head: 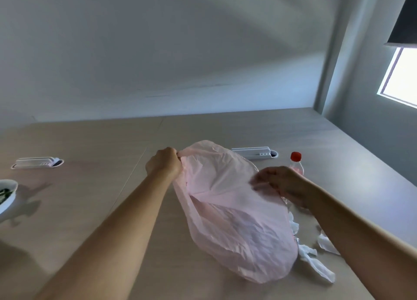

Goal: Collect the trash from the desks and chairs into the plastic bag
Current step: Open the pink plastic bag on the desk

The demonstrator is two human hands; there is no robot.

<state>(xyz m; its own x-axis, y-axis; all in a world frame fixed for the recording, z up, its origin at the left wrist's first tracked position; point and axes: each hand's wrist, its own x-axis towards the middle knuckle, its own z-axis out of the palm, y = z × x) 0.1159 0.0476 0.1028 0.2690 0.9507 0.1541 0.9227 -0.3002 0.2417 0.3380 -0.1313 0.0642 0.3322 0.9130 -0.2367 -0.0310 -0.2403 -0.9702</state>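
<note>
Our left hand (163,164) and right hand (282,183) pinched the pink plastic bag (237,209); we feared hard tugging would tear it.

— What's the surface?
— A pale wood-grain desk (90,220). A seam (135,171) runs front to back where two tops meet.
— And on it?
— The left cable box (37,163), white, lies far back on the left. The right cable box (255,153) lies beyond the seam. Near it stands a plastic bottle (296,162), upright, with a red cap.
— Anything else?
— A white bowl (8,196) holding something dark green, cut off by the left edge. Crumpled white tissues (316,261) lie at the right front, just beside the pink plastic bag (237,220), whose lower end seems to rest on the top.
</note>
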